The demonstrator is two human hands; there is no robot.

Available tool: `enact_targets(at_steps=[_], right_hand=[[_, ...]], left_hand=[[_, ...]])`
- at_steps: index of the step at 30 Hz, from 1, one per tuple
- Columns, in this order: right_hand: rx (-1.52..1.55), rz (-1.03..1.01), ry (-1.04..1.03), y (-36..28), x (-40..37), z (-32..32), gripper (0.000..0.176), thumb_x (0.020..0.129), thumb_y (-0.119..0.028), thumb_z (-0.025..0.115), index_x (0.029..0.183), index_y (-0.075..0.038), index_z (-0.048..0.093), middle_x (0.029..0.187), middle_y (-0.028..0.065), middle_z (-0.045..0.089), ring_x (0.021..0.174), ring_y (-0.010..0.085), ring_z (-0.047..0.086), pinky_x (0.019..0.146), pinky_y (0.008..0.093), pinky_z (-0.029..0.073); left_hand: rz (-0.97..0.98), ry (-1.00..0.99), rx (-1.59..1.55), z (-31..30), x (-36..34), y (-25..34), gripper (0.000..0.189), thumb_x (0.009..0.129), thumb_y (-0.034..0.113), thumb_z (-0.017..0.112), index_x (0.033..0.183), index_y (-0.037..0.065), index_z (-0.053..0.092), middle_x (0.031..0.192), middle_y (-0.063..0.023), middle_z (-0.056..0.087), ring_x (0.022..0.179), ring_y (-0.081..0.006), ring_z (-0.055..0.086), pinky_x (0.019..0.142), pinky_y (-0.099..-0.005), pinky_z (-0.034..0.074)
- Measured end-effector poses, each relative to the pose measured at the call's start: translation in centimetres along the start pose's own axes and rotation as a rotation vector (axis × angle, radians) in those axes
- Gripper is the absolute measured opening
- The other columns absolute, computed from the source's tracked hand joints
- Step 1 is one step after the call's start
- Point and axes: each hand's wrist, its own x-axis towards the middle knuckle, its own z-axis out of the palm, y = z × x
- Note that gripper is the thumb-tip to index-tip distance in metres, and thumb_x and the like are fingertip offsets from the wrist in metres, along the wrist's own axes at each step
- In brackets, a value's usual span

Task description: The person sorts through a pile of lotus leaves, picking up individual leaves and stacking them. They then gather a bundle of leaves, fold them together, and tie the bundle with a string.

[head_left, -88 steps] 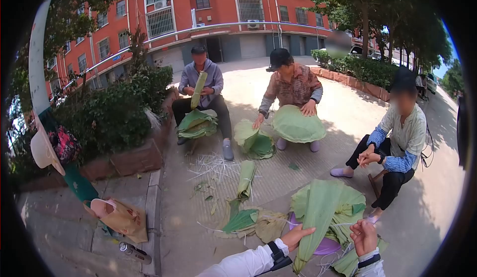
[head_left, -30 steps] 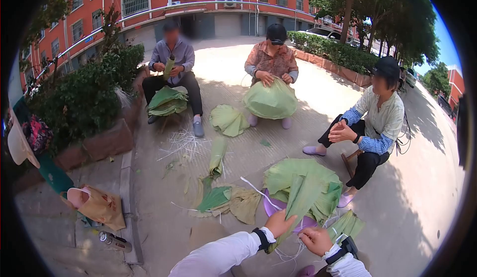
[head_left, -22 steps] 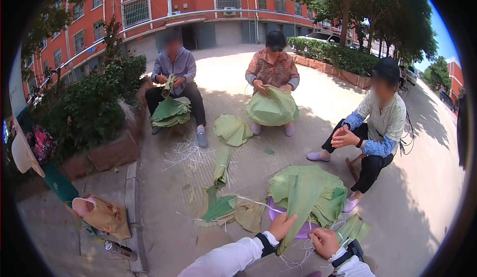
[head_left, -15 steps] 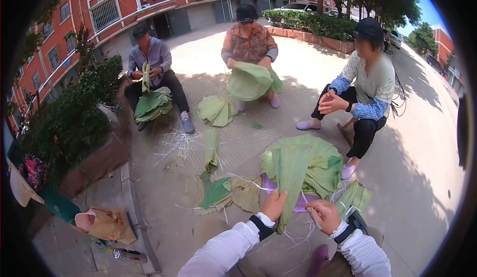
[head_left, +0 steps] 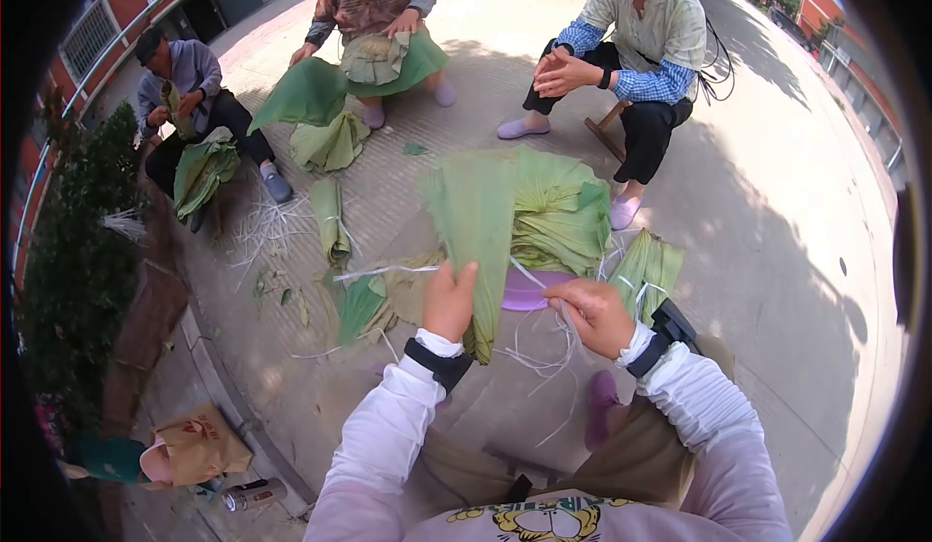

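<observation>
My left hand (head_left: 449,301) grips a folded green leaf bundle (head_left: 474,214) near its narrow lower end, the wide part fanning upward. A white strip (head_left: 386,272) runs out to the left from this hand. To the right, my right hand (head_left: 594,313) pinches the other part of the white strip, which slants up to the bundle. Behind the bundle lies a stack of large green leaves (head_left: 563,212) over a purple surface (head_left: 529,291). Loose white strips (head_left: 539,362) hang below my hands.
Tied leaf bundles lie right (head_left: 652,268) and left (head_left: 330,217); loose leaves (head_left: 364,304) lie nearby. Three seated people face this spot, two handling leaves, one with clasped hands (head_left: 568,71). A paper bag (head_left: 202,445) and a metallic cylinder (head_left: 254,494) are at lower left.
The view has tilted down and shifted right. My hands still hold the bundle and strip. The person at top centre has lowered the large leaf and moved it to the left.
</observation>
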Motion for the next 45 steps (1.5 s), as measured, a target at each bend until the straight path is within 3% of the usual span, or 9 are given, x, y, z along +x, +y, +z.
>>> enact_targets(at_steps=[6, 12, 18, 21, 27, 32, 35, 39, 45], right_hand=[[0.015, 0.027, 0.086, 0.0, -0.2, -0.5, 0.018, 0.085, -0.004, 0.062, 0.102, -0.004, 0.069, 0.090, 0.0150, 0.070, 0.086, 0.0329, 0.068, 0.074, 0.0407, 0.054], [-0.123, -0.204, -0.049, -0.7, -1.2, 2.0, 0.020, 0.087, -0.007, 0.065, 0.107, -0.006, 0.066, 0.091, 0.0128, 0.069, 0.082, 0.0336, 0.067, 0.071, 0.0408, 0.053], [0.060, 0.063, -0.148, 0.3, -1.3, 4.2, 0.016, 0.091, -0.008, 0.057, 0.105, -0.006, 0.065, 0.086, 0.0121, 0.068, 0.076, 0.0306, 0.067, 0.069, 0.0384, 0.053], [0.246, 0.262, -0.178, 0.7, -0.2, 3.8, 0.015, 0.094, -0.010, 0.056, 0.103, -0.003, 0.066, 0.079, 0.0086, 0.067, 0.068, 0.0194, 0.066, 0.066, 0.0316, 0.053], [0.578, 0.572, -0.248, 1.0, 1.0, 2.5, 0.019, 0.097, -0.017, 0.059, 0.100, -0.001, 0.068, 0.083, 0.0036, 0.068, 0.074, 0.0094, 0.064, 0.067, 0.0241, 0.052], [0.674, 0.499, -0.177, 0.7, 1.4, 1.6, 0.020, 0.098, -0.018, 0.059, 0.103, -0.001, 0.069, 0.087, 0.0036, 0.067, 0.077, 0.0094, 0.061, 0.072, 0.0240, 0.051], [0.474, 0.011, -0.123, 0.8, 1.6, 1.5, 0.020, 0.099, -0.017, 0.057, 0.105, -0.002, 0.069, 0.086, 0.0030, 0.066, 0.077, 0.0090, 0.060, 0.074, 0.0241, 0.050], [0.728, 0.373, -0.176, -1.7, 0.6, 0.5, 0.021, 0.100, -0.017, 0.054, 0.103, -0.002, 0.069, 0.080, 0.0008, 0.063, 0.073, 0.0076, 0.058, 0.069, 0.0234, 0.047], [0.536, 0.498, -0.032, -0.9, 0.9, -1.7, 0.023, 0.100, -0.017, 0.053, 0.100, -0.001, 0.069, 0.068, -0.0017, 0.055, 0.064, 0.0058, 0.051, 0.060, 0.0220, 0.042]], left_hand=[[0.062, -0.072, 0.156, 0.5, -1.2, 2.0, 0.032, 0.092, 0.021, 0.060, 0.114, -0.003, 0.063, 0.102, -0.0231, 0.069, 0.097, -0.0387, 0.066, 0.082, -0.0414, 0.050], [0.067, -0.220, 0.389, 3.2, -3.0, 1.4, 0.029, 0.091, 0.018, 0.060, 0.111, -0.003, 0.061, 0.101, -0.0227, 0.069, 0.095, -0.0405, 0.065, 0.083, -0.0421, 0.050], [0.236, -0.570, 0.112, 5.6, -5.7, -0.7, 0.023, 0.089, 0.015, 0.060, 0.105, 0.000, 0.061, 0.103, -0.0247, 0.065, 0.097, -0.0423, 0.062, 0.083, -0.0444, 0.049], [0.105, -0.568, 0.292, 6.0, -5.8, -0.7, 0.022, 0.086, 0.013, 0.061, 0.104, 0.001, 0.061, 0.102, -0.0198, 0.066, 0.097, -0.0366, 0.063, 0.084, -0.0404, 0.049], [-0.037, -0.689, -0.076, 6.0, -6.0, -1.6, 0.027, 0.080, 0.013, 0.063, 0.104, -0.001, 0.060, 0.100, -0.0139, 0.066, 0.095, -0.0300, 0.063, 0.088, -0.0369, 0.047], [0.031, -0.615, 0.159, 5.2, -5.7, 1.0, 0.039, 0.085, 0.016, 0.065, 0.117, -0.004, 0.058, 0.105, -0.0167, 0.066, 0.098, -0.0266, 0.063, 0.088, -0.0355, 0.048], [-0.106, -0.555, 0.012, 5.1, -4.0, -0.6, 0.041, 0.090, 0.017, 0.064, 0.124, -0.005, 0.057, 0.110, -0.0154, 0.067, 0.099, -0.0231, 0.064, 0.086, -0.0348, 0.049], [-0.446, -0.375, -0.435, 3.2, -0.4, -3.0, 0.036, 0.093, 0.012, 0.061, 0.126, -0.004, 0.057, 0.113, -0.0114, 0.067, 0.098, -0.0201, 0.065, 0.084, -0.0333, 0.051], [-0.415, -0.366, -0.657, -0.5, 1.5, 0.0, 0.032, 0.093, 0.006, 0.058, 0.124, -0.004, 0.058, 0.114, -0.0092, 0.066, 0.098, -0.0194, 0.064, 0.085, -0.0334, 0.051]])
